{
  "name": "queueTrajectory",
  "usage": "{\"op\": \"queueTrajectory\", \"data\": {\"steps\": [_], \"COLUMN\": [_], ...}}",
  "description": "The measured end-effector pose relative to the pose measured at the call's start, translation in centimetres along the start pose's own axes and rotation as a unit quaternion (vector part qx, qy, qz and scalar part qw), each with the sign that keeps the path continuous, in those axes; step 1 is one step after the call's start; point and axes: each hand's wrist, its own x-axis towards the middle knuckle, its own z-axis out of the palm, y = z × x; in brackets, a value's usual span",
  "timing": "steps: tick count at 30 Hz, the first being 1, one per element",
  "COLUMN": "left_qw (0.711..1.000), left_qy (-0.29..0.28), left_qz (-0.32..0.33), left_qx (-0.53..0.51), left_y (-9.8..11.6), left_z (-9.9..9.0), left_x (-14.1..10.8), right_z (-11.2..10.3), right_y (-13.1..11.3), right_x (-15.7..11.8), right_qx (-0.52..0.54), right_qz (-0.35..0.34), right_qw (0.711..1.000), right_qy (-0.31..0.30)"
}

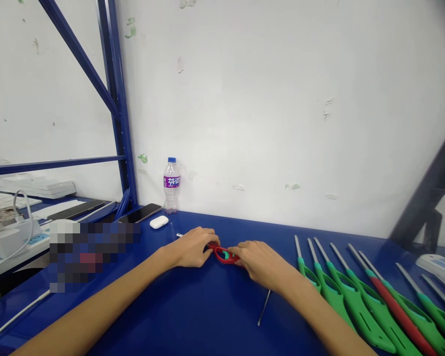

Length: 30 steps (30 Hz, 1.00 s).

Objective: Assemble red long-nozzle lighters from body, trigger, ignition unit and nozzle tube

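Most of the red lighter (pixel 230 261) is covered by the left hand (pixel 195 248) and right hand (pixel 257 259), by which it is held at both ends just above or on the blue table (pixel 207 311); which of these cannot be told. A thin rod (pixel 264 309) is partly hidden by the right forearm, and some green lighters (pixel 371 326) are cut off below. The table is backed by a marked white wall (pixel 263 109). On a bottle (pixel 171 198), "芬达" is printed on the purple label (pixel 171 182).
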Motion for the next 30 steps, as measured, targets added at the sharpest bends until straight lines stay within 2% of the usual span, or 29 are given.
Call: {"op": "queueTrajectory", "data": {"steps": [7,12,19,23,27,30], "left_qw": [1.000,0.999,0.997,0.994,0.991,0.988], "left_qy": [-0.019,-0.017,-0.007,0.035,0.095,0.125], "left_qz": [0.007,0.006,0.009,0.006,-0.002,0.005], "left_qx": [-0.017,-0.027,0.079,0.104,0.098,0.086], "left_y": [-0.3,-0.7,-0.2,-0.2,-0.4,-0.5], "left_z": [-0.3,0.3,1.4,0.2,-0.9,-0.8], "left_x": [0.2,0.1,0.2,0.4,0.6,0.5], "right_z": [0.3,0.5,1.8,2.1,1.1,0.3], "right_y": [0.0,-0.3,0.5,1.3,1.6,1.7], "right_x": [0.1,0.4,0.4,0.5,0.7,0.6], "right_qx": [0.030,0.041,0.084,0.107,0.134,0.128], "right_qz": [0.025,0.045,0.055,0.072,0.092,0.115], "right_qw": [0.999,0.998,0.994,0.991,0.983,0.980], "right_qy": [0.000,0.005,0.036,0.045,0.082,0.098]}}
